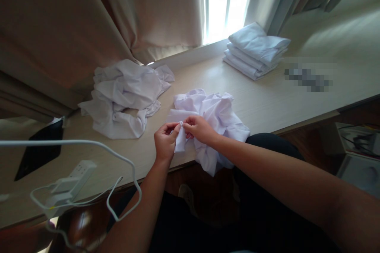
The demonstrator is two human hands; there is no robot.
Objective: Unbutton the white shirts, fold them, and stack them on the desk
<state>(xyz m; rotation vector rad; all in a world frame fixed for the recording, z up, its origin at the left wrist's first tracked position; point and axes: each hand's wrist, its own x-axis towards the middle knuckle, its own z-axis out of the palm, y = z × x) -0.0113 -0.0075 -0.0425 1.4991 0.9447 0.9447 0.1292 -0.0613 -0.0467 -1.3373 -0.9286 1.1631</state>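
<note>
A crumpled white garment (215,112) lies on the desk in front of me, part of it hanging over the front edge. My left hand (166,136) pinches a narrow strip of its cloth between thumb and fingers. Right beside it, my right hand (197,128) pinches the same strip, and the fingertips of both hands almost meet. The strip's end hangs down below the fingers. Whether a button or other small part sits between the fingertips is too small to tell. The garment looks like a shirt, though its full shape is hidden in the folds.
Another crumpled white garment (124,95) lies at the left, near the curtain (166,8). Folded white clothes (257,51) are stacked by the window. A blurred object (307,78) lies right of them. At the lower left are a power strip (80,172), a white cable (97,142) and a black flat object (41,148).
</note>
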